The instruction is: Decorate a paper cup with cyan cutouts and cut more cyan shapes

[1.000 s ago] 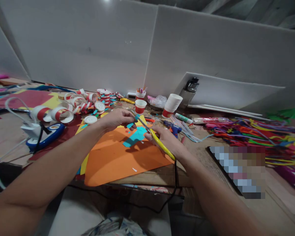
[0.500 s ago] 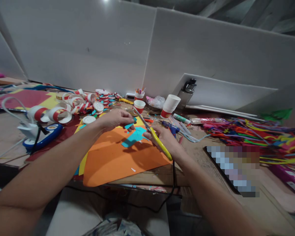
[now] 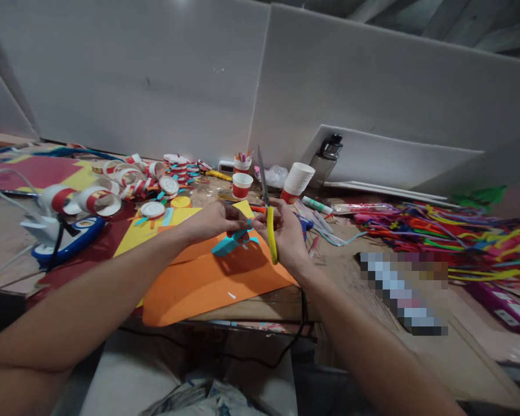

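Note:
My left hand point(image 3: 214, 222) is closed, its fingertips pinching a small piece of teal paper point(image 3: 230, 241) above an orange sheet point(image 3: 208, 277). My right hand point(image 3: 286, 234) is closed around yellow-handled scissors point(image 3: 268, 216), whose blades point up and away from me. Both hands meet over the teal paper, fingertips nearly touching. A yellow sheet point(image 3: 156, 228) lies under the orange one.
Red-and-white paper rings point(image 3: 99, 193) and round discs lie at left beside a blue device point(image 3: 67, 242) with white cable. Paper cups point(image 3: 241, 185), a cup stack point(image 3: 298, 182), a dark bottle point(image 3: 325, 159) and a glue stick stand behind. Coloured pipe cleaners point(image 3: 437, 231) pile at right.
The scissors have swung from lying slanted across the paper to standing upright. My right hand moved left toward my left hand, and the teal paper rose slightly.

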### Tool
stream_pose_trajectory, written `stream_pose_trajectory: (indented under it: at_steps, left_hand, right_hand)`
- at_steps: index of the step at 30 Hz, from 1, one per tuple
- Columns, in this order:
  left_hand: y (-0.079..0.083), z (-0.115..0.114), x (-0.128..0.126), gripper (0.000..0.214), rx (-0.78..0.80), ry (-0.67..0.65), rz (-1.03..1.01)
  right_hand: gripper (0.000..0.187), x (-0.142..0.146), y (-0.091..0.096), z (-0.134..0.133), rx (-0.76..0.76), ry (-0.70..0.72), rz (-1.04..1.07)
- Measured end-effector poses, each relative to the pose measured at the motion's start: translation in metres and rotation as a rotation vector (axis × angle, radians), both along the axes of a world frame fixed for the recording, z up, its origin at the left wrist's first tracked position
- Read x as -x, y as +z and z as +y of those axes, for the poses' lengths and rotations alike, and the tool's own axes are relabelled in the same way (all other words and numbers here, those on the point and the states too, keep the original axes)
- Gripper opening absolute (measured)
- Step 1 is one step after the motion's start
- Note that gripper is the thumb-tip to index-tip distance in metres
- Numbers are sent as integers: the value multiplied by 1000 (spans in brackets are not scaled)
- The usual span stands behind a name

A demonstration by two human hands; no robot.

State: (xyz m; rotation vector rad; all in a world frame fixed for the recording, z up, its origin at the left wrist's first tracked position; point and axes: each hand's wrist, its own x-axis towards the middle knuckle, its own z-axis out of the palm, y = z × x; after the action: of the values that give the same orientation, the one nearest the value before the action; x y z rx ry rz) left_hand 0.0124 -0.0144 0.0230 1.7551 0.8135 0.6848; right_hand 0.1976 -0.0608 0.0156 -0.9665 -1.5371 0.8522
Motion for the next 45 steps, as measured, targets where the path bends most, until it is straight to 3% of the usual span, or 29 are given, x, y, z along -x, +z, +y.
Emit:
stream_pose_trajectory:
  at_steps: [8, 16, 25, 32, 45]
  left_hand:
    - [-5, -4, -8, 31, 165, -14, -156]
    - [-8, -9, -13, 19, 235, 22, -281]
    - [-3, 1, -7, 18, 393, 207, -501]
    - [-3, 5, -7, 14, 393, 373, -605]
    - [-4, 3, -14, 14, 347, 352, -735]
  right_hand:
    - [42, 2, 6, -2, -54, -81, 21]
    - [38, 3, 6, -2, -74, -91, 9]
    - [30, -7, 3, -2, 34, -49, -278]
    - [30, -6, -1, -3, -34, -27, -417]
    - [28, 0, -3, -5, -10, -35, -415]
